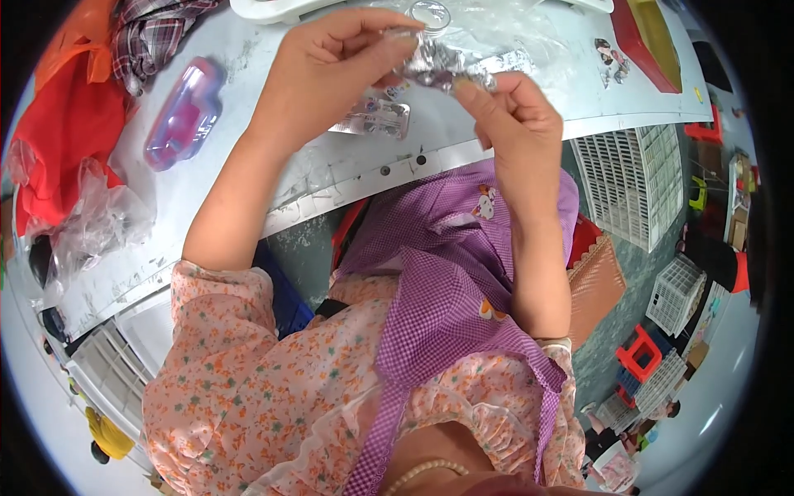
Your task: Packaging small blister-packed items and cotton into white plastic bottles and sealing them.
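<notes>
Left hand (331, 78): pinching foil (436, 59)
Right hand (514, 120): pinching its other end
Packet (382, 118): below the grip (print unreadable to me)

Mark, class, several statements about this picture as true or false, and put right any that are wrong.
1. The bare left hand and the bare right hand both hold crinkled silver foil. True.
2. A curvy, purple-tinted, see-through plastic case lies right of both hands. False: the case lies to their left.
3. A purple-and-white checked cloth apron is worn over a pink floral blouse. True.
4. An open red-and-yellow box stands at the upper left. False: the box stands at the upper right.
</notes>
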